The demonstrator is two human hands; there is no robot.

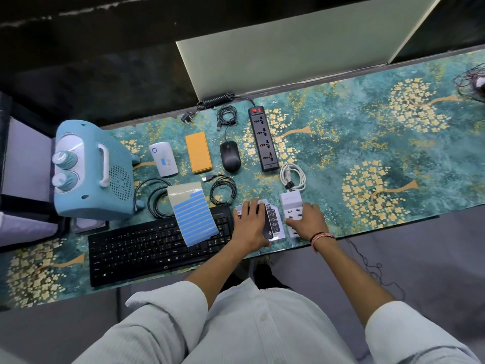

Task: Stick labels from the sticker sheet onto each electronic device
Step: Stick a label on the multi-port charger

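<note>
Sheet of blue strip stickers lies draped over the black keyboard, just left of the left hand, whose spread fingers press a packaged black device, while the right hand rests loosely curled on the white multi-port USB charger.

Both forearms reach up from the lower centre of the frame. The left hand lies flat, fingers straight and spread. The right hand, just right of it, rests palm-down, fingers lightly bent.
</note>
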